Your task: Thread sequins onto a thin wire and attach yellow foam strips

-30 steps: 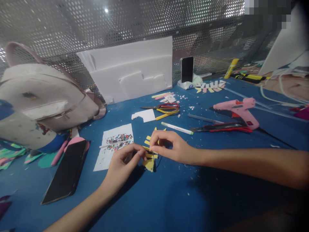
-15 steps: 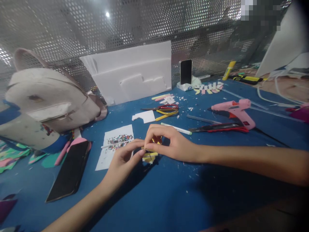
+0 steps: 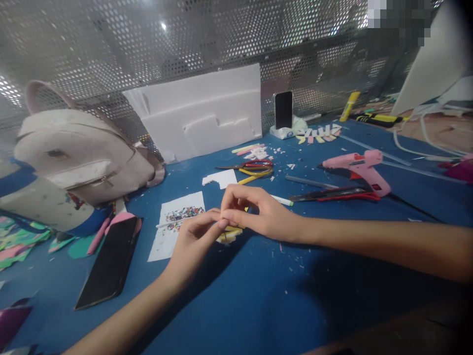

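Observation:
My left hand (image 3: 197,236) and my right hand (image 3: 260,212) meet over the blue table, fingertips pinched together and touching. Whatever lies between the tips is too small or hidden to make out. Just below and behind the fingers show small yellow and white pieces (image 3: 229,234), partly covered by the hands; I cannot tell whether they hang from the fingers or rest on the table. Left of my left hand lies a white paper sheet (image 3: 157,249) bearing multicoloured sequins (image 3: 185,213) and a thin white stick. A white pen with a green end (image 3: 283,200) pokes out behind my right hand.
Scissors (image 3: 254,170) and a cut white foam piece (image 3: 221,178) lie beyond the hands. To the right are a pink glue gun (image 3: 364,165) and a red-handled tool (image 3: 343,194). A phone (image 3: 107,261), mug (image 3: 48,207) and backpack (image 3: 81,148) occupy the left.
Both hands have risen slightly, and my right hand now covers more of the pen. The yellow pieces are more hidden behind the fingers. The fingertips stay pinched together.

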Motion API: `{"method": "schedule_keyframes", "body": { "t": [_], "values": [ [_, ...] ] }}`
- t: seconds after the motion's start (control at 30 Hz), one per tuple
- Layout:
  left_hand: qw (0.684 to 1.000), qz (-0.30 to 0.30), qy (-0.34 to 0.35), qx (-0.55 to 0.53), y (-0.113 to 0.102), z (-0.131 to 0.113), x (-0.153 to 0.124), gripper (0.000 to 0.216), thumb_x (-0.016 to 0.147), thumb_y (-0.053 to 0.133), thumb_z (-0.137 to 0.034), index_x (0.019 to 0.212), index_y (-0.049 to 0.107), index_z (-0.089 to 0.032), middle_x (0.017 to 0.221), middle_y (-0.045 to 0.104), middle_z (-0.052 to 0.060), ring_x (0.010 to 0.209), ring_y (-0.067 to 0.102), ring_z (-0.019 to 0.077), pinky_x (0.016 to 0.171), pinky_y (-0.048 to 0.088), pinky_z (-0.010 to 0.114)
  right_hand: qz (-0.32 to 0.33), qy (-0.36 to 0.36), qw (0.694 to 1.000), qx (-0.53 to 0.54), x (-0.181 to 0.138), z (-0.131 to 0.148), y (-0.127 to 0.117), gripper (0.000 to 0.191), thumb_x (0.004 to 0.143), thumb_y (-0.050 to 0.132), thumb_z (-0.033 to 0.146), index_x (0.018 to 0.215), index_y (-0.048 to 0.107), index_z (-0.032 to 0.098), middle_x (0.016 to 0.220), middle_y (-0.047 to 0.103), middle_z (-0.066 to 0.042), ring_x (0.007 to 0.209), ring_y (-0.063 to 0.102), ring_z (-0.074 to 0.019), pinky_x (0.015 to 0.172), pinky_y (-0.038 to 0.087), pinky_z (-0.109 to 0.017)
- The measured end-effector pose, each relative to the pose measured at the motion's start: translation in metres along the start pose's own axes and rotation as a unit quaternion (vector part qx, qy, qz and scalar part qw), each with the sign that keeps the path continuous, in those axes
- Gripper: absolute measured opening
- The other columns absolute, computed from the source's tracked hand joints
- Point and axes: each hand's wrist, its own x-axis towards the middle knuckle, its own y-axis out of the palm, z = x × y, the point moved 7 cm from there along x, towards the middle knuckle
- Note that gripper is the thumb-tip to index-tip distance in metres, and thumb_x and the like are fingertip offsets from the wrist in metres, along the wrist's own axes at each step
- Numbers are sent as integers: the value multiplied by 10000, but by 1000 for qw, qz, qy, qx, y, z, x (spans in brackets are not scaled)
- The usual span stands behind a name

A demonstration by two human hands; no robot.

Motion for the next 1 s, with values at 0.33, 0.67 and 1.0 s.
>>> {"method": "schedule_keyframes", "body": {
  "t": [0.33,0.67,1.0],
  "values": [
    [1000,7,5,23,-1,-4,-1,174,908,619,-311,863,775,-250,836,741,0,807,648,149,758,457,242,20,19,999,35,2,-2,1,122,915,536,159,794,536,157,742,510,35,639,467,-80,608,374,-227],
    [999,9,-27,20,4,-4,-4,219,923,580,-290,832,764,-217,883,755,31,838,674,179,768,496,263,11,60,996,62,2,-15,0,176,911,568,285,792,545,157,710,521,22,634,446,-91,593,350,-235],
    [999,-4,-52,8,5,4,-7,244,925,574,-313,784,737,-200,838,738,45,825,660,202,785,490,309,9,70,996,50,1,-17,-2,167,902,571,276,793,549,151,743,527,22,636,467,-84,595,368,-232]
  ]
}}
